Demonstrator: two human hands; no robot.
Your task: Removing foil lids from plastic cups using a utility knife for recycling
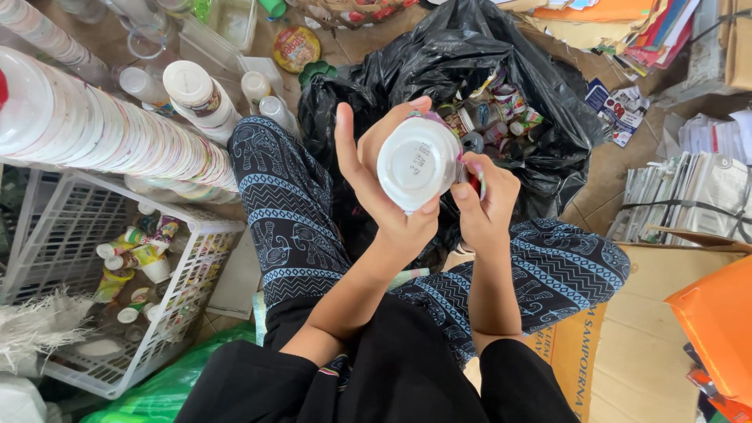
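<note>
1. Above your lap, your left hand [374, 184] is clamped around a small white plastic cup [417, 162], palm and fingers wrapped about its side, so that its round white base faces the camera.
2. Your right hand [482, 205] is closed on the cup's right edge, thumb and fingertips pinched at the coloured label there.
3. Just beyond the cup, an open black plastic bin bag [439, 59] lies on the floor, with more small printed cups and bottles [501, 110] showing in its mouth.
4. Your knees, in dark blue patterned trousers [286, 200], sit either side of the bag.
5. To your left, a long stack of nested white plastic cups [102, 129] lies on its side, resting over a white plastic slatted basket [196, 274].
6. Inside that basket you can see small crumpled drink bottles with green and yellow labels [137, 254].
7. Near the far end of the stack, several clear and white plastic bottles [196, 90] stand on the tiled floor [603, 168].
8. To your right, bundled papers tied with a strap [689, 196] lie well apart from the cup, with flat brown cardboard [642, 329] and an orange sheet [717, 321] nearer you.
9. At the far right, a pile of coloured paper and card [619, 23] lies beyond the bag.
</note>
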